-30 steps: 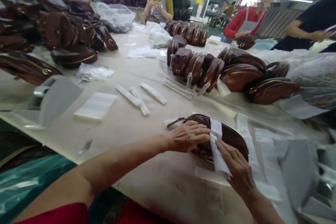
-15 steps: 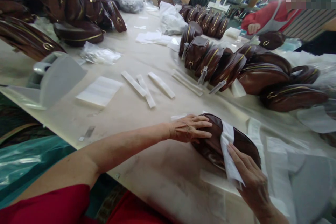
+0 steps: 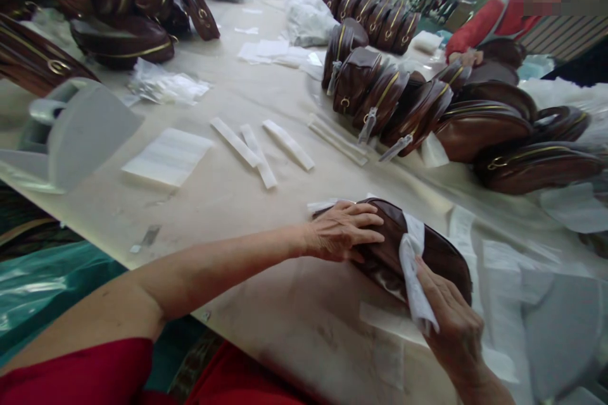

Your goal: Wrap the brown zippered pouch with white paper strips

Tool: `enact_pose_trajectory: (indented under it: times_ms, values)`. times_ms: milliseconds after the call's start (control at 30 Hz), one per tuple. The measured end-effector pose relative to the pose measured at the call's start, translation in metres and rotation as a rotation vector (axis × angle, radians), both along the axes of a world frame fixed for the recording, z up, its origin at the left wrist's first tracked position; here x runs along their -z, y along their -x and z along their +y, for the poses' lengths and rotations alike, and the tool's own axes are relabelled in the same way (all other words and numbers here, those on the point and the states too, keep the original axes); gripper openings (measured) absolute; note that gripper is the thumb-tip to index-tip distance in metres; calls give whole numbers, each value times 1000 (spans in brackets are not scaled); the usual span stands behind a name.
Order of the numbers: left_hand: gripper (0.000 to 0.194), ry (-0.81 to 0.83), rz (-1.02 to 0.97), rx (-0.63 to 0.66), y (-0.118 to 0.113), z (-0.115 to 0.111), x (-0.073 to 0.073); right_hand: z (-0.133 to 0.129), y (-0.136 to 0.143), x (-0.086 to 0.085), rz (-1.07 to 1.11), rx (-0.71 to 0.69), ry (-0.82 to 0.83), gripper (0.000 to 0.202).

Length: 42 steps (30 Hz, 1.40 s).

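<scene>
While the right hand [image 3: 451, 307] lays its nearly straight fingers along a crumpled white strip [image 3: 418, 294], its thumb is hidden, so whether it pinches the strip cannot be told. The strip crosses a dark brown bag [image 3: 392, 253], which lies on its side on the table [image 3: 199, 215], close in front of the person. On the bag's left end rests the left hand [image 3: 342, 231], palm down, fingers spread and gripping nothing. Just right of the bag lie pale sheets [image 3: 506, 291]. Farther out, left of the hands, are three narrow white strips [image 3: 288, 144], two of them overlapping, and a white rectangular sheet [image 3: 168, 157]. Beyond the bag, to the right, brown bags with gold zips [image 3: 389, 95] stand close together; more bags [image 3: 123, 38] are heaped at far left. Across the table, a co-worker's red sleeve [image 3: 475, 31] reaches in.
</scene>
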State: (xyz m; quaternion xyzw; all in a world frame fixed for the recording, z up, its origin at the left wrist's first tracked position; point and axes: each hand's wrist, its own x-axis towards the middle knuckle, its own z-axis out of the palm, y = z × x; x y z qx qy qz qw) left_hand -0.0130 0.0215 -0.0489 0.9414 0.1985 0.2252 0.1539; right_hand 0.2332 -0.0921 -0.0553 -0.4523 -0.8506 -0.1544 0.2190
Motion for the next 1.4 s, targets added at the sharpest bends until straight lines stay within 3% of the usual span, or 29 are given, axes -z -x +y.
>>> enact_pose_trajectory:
  times_ms: [200,367,467,667,867,1133,1300,1400]
  values:
    - [32,87,-131,-210,-18,-12,16,0,0,-9,-38,-21,-5,55]
    - [22,-68,-184,-270,-24,-17,38,-6,9,-1,-75,34,-101,59]
    - [19,-194,-155,-238,-22,-17,44,-8,11,2,-94,38,-105,60]
    - [20,-447,-141,-169,-18,-18,33,-9,13,1,-141,68,-112,58]
    - [20,-483,-18,75,-28,-25,16,-11,14,7,-149,71,-139,56]
    - [18,-431,-35,-60,-54,-46,35,-13,9,22,-140,78,-171,51]
    - [24,-613,-77,77,-27,-21,26,-11,3,22,-173,68,-139,51]
    - [28,-729,-74,78,-3,-1,25,-9,4,20,-186,59,-156,51]
